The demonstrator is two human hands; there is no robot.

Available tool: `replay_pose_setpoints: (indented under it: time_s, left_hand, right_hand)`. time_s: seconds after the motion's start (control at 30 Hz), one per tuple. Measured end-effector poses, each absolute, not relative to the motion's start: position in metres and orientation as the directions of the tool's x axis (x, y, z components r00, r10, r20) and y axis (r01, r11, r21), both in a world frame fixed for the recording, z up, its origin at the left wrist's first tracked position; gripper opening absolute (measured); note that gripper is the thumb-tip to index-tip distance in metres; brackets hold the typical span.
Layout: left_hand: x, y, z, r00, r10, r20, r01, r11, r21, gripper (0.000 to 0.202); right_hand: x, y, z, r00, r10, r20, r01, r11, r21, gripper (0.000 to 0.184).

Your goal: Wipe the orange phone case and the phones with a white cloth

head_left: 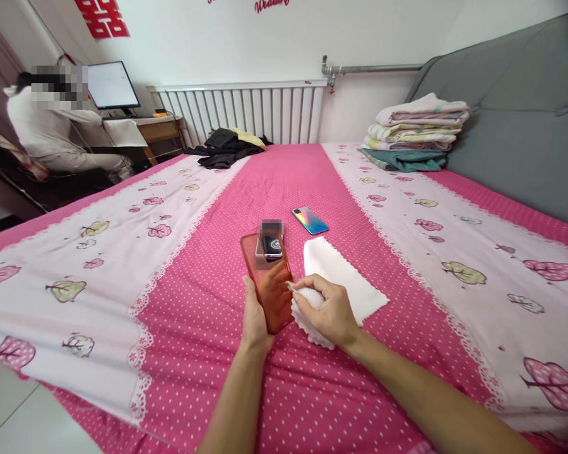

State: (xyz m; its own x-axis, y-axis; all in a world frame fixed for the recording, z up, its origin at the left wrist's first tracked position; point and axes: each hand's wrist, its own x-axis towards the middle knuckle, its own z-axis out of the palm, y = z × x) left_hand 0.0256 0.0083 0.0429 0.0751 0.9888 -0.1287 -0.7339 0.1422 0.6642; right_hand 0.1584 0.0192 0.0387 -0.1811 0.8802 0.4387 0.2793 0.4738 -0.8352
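My left hand (255,318) grips a translucent red phone case (267,280), held upright over the pink bed; my fingers show through it. My right hand (325,309) is closed on a bunched white cloth (345,277) and presses it against the case's right edge. The rest of the cloth trails flat on the bedspread. A small dark device (271,246) lies on the bed just behind the case. A phone with an iridescent back (309,220) lies farther back.
The bed has a pink dotted spread (208,208) with tree-print bands. Folded blankets (419,132) are stacked by the grey headboard (515,113). Dark clothes (227,150) lie at the far edge near a radiator (246,113). A person (57,135) sits at a desk with a monitor (112,85), far left.
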Motion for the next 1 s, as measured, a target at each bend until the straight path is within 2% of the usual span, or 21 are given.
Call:
replay_pose_setpoints:
  time_s: [0.3,1.0]
  left_hand:
    - [0.0265,0.0076,0.0449,0.08,0.99,-0.119,-0.756,0.138,0.64,0.067]
    - [0.0273,0.0058,0.0453,0.058,0.991,-0.12,-0.731,0.125,0.671,0.067]
  right_hand:
    - [0.1577,0.0193,0.0368,-0.179,0.876,0.448,0.263,0.482,-0.836,0.011]
    - [0.1559,0.0163,0.0395,-0.184,0.896,0.404,0.279,0.441,-0.853,0.01]
